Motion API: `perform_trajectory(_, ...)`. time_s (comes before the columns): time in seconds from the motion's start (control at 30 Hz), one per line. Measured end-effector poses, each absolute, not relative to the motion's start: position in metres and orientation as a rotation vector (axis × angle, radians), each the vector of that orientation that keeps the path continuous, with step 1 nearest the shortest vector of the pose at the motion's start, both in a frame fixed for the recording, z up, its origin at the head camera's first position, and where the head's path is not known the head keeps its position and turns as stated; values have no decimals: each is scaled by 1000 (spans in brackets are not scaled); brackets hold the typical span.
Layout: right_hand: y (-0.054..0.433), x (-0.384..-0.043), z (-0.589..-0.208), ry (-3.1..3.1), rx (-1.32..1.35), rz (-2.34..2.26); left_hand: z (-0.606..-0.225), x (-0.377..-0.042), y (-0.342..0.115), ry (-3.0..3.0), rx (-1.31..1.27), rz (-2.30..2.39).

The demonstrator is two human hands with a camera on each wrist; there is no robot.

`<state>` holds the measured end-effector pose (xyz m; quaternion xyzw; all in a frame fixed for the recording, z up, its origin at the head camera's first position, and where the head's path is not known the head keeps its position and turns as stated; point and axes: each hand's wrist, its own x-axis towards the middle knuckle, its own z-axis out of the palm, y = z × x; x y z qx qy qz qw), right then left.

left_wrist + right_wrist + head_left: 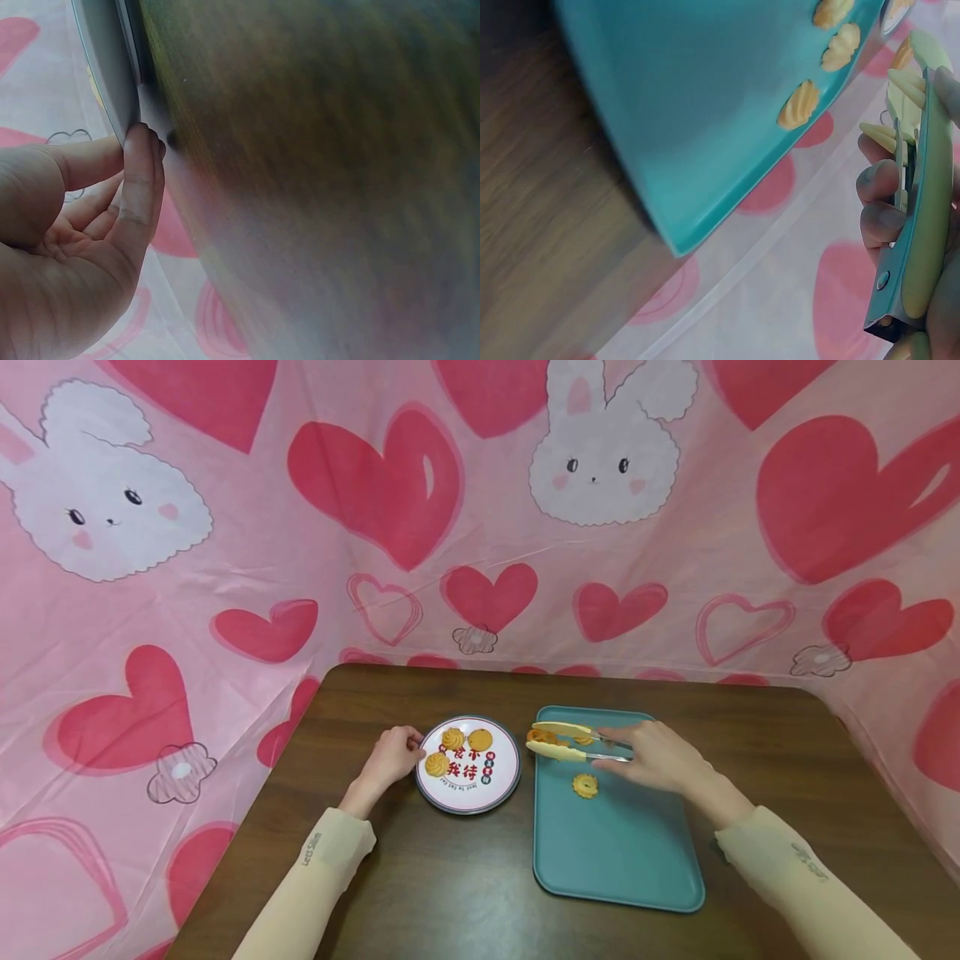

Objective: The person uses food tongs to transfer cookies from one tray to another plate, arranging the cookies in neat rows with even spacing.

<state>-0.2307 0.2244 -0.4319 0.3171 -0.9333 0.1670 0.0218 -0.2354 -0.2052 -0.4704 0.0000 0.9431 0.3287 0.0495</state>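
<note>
Three cookies (437, 765) are sitting on the printed plate (465, 797), kinda bunched toward its far left part. Left hand (395, 753) has the plate's rim pinched between thumb and fingers. Right hand (663, 758) is wrapped round the tongs (555, 750), and there's another cookie (538, 737) between the tips, up by the tray's left edge; can't really tell how tight the squeeze is. More cookies lie on that blue-green tray (615, 852), right of the plate on the wooden table (420, 877).
</note>
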Motion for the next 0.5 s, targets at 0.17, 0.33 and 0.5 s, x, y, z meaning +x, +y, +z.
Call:
perform_trajectory(0.17, 213, -234, -432, -2847, 1036, 534, -471, -236, -206, 2874, -2, 1005)
perform_trajectory(0.33, 201, -236, -434, -2796, 1108, 526, -471, -235, -205, 2870, -14, 1005)
perform_trajectory(0.5, 189, -238, -436, -2792, 1125, 524, -471, -235, -205, 2867, -13, 1005)
